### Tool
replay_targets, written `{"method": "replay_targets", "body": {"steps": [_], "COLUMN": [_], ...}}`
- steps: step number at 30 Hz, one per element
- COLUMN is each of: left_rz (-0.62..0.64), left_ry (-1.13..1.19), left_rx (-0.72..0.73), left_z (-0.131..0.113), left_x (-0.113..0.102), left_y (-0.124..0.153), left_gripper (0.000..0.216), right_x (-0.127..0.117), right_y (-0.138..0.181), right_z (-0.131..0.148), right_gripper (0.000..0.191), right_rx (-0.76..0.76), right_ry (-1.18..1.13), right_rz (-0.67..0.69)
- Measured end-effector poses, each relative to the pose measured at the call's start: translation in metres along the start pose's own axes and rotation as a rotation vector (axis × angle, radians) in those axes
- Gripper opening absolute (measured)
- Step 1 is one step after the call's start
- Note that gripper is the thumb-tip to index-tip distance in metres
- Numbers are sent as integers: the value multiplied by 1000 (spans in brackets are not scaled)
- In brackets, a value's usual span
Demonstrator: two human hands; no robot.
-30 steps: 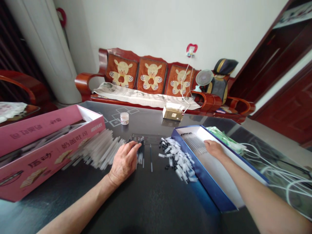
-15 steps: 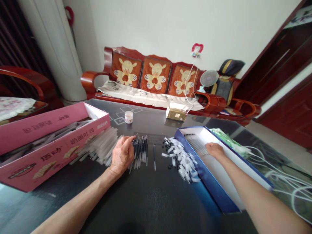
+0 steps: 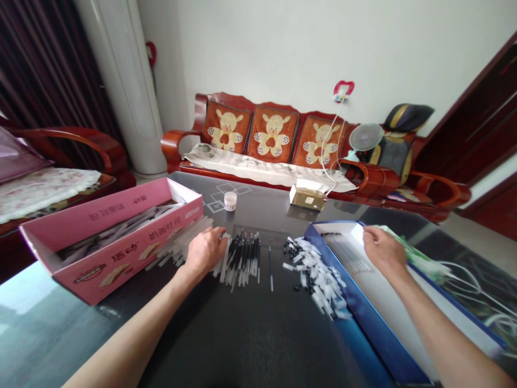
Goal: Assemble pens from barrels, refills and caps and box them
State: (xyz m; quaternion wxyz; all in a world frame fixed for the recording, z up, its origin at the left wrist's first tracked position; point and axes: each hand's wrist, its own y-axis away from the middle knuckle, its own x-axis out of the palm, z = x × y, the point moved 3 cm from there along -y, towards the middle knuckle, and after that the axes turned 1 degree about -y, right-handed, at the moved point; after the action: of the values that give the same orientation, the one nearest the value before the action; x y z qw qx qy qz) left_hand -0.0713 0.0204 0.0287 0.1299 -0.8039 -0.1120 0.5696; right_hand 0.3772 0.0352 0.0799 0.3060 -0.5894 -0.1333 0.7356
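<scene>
Resting palm-down, L hand point(image 3: 205, 250) sits on the near end of the clear pen barrels point(image 3: 177, 245). Fingers are bent over them, tips just beside the row of black refills point(image 3: 243, 257). Can't tell if it grips a barrel or only presses on the heap.

R hand point(image 3: 383, 250) is inside the blue box point(image 3: 363, 334), up at its far end, fingers curled toward the far wall. Can't tell if it's pinching anything. Thin rods point(image 3: 347, 253) lie in rows on the box floor just left of it.

Barrels are fanned loose on the dark glossy table point(image 3: 250, 334), leaning against the pink box point(image 3: 121, 253), which holds more of the same. One stray refill point(image 3: 270, 261) lies alone btwn the refill row and the cap pile point(image 3: 317, 275).

Risks, imo:
- Barrels are round and the top is slick, so a sideways shove from L hand could roll them into the refills and mix the two lots.
- Cap pile touches the blue box wall. R forearm crosses over that box, so a bump on the wall likely scatters caps.
- Stray refill has nothing stopping it and could roll toward the near edge.
- White cables point(image 3: 476, 280) and green packets point(image 3: 420, 260) sit just right of the box, a possible snag if R hand pulls back wide.
</scene>
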Motion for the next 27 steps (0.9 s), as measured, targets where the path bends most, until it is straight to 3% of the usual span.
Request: {"method": "replay_targets", "body": {"steps": [4,7,10,15,18,24,27], "left_rz": [142,199,258,374,466,521,507], "left_ry": [-137,-177,-182,-115,-69,-56,-87], "left_rx": [136,152,166,377,458,500,494], "left_z": [-21,-26,-21,-5,0,-7,-11], "left_x": [8,10,6,-7,-11,-10,-10], "left_y": [15,18,13,4,5,16,17], "left_gripper": [30,28,27,41,47,52,48], "right_x": [-13,6,32,57,62,61,58], "right_y": [47,96,139,168,167,168,168], "right_z": [82,141,176,184,177,183,183], "right_gripper": [28,19,18,23,23,28,28], "right_rx": [-144,-267,-330,-409,-351,-374,-386], "right_ry": [-424,-618,-750,-817,-816,-714,-655], "right_rz": [4,191,251,152,132,275,264]}}
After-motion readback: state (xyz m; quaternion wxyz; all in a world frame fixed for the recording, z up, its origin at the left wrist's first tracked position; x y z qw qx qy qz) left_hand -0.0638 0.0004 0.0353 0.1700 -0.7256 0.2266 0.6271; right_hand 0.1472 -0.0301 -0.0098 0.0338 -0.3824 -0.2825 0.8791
